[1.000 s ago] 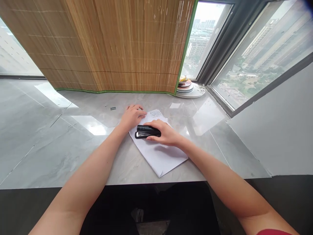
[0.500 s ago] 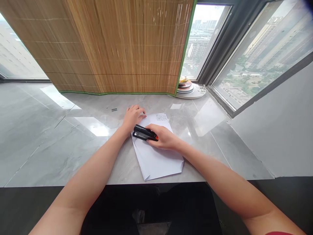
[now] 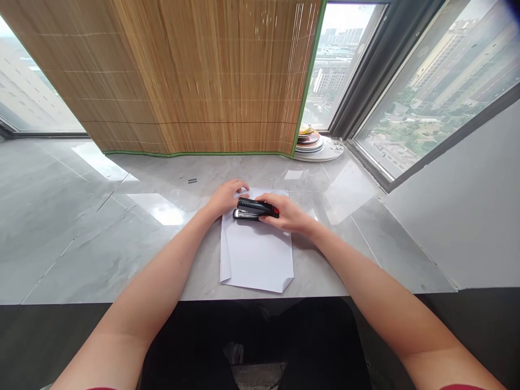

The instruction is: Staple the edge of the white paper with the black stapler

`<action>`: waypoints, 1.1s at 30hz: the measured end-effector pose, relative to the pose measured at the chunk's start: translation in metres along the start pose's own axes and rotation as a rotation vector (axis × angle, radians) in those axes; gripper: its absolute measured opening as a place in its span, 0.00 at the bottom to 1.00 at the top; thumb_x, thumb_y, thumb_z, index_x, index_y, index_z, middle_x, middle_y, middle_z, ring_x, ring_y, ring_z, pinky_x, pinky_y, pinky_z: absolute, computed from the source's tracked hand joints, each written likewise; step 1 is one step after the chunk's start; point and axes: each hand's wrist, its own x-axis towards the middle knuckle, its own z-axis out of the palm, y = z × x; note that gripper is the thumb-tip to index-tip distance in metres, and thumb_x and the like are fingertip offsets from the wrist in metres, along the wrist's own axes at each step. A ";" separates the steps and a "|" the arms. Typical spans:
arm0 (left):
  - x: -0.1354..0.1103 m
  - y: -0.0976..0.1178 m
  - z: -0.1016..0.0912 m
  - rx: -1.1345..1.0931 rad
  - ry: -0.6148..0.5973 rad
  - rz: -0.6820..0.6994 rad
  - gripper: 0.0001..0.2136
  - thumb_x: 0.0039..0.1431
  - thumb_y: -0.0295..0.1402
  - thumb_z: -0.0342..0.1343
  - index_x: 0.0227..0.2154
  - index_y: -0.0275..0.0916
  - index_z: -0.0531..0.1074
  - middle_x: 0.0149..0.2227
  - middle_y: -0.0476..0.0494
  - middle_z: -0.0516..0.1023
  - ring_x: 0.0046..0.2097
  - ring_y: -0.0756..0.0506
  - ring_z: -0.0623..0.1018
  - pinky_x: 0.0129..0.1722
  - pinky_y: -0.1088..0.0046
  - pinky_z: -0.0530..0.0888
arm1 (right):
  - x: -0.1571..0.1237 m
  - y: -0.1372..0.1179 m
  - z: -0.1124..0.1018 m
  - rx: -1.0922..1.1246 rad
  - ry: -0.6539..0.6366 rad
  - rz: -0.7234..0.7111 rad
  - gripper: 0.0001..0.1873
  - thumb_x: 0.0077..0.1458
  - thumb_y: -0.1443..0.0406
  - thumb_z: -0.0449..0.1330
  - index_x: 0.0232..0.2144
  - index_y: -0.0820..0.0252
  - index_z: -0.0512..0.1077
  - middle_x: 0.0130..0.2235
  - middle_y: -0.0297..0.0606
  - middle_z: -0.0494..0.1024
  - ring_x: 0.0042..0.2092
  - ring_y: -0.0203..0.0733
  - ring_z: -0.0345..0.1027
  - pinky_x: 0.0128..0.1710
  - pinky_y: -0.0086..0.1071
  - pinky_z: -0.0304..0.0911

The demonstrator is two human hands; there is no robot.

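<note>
My right hand point(image 3: 286, 212) is wrapped round a black stapler point(image 3: 254, 208) with a red patch near its back end. The stapler lies sideways over the upper part of the white paper sheets point(image 3: 260, 254), its jaw end pointing left. My left hand point(image 3: 228, 196) is at the upper left of the paper, fingers bent and thumb at its edge, seemingly holding it. The stapler's tip is close by this hand. A fold runs down the paper's left side, and the lower right corner is turned up. The sheets' top edge is partly hidden by my hands.
Two short grey strips point(image 3: 192, 180), like staple strips, lie beyond my left hand. Stacked plates point(image 3: 311, 146) stand in the far right corner by the window. A bamboo blind point(image 3: 195, 81) hangs along the back. The grey counter's front edge point(image 3: 203, 299) is just below the paper.
The paper has turned from slanted to nearly straight. My right hand and the stapler have moved right and slightly away from me. My left hand has shifted right, its fingers more bent.
</note>
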 end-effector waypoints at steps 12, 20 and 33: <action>-0.001 -0.009 0.000 0.181 0.007 -0.045 0.14 0.78 0.37 0.47 0.55 0.45 0.76 0.52 0.37 0.79 0.52 0.34 0.79 0.55 0.54 0.71 | -0.002 0.019 -0.025 0.150 -0.092 0.190 0.25 0.63 0.63 0.54 0.58 0.49 0.80 0.57 0.41 0.80 0.56 0.56 0.69 0.65 0.58 0.64; 0.006 -0.010 -0.004 -0.102 0.114 -0.166 0.10 0.76 0.33 0.48 0.49 0.43 0.75 0.40 0.42 0.78 0.44 0.39 0.77 0.46 0.62 0.70 | -0.001 0.013 -0.024 0.193 -0.145 0.270 0.28 0.61 0.63 0.52 0.60 0.51 0.79 0.59 0.44 0.78 0.65 0.61 0.63 0.75 0.68 0.51; 0.012 -0.021 -0.007 -0.644 0.400 -0.327 0.07 0.69 0.32 0.49 0.35 0.43 0.69 0.28 0.49 0.64 0.32 0.45 0.65 0.34 0.68 0.63 | -0.001 0.002 -0.019 -0.007 -0.063 0.131 0.22 0.73 0.61 0.50 0.59 0.47 0.80 0.55 0.42 0.81 0.61 0.55 0.69 0.70 0.60 0.63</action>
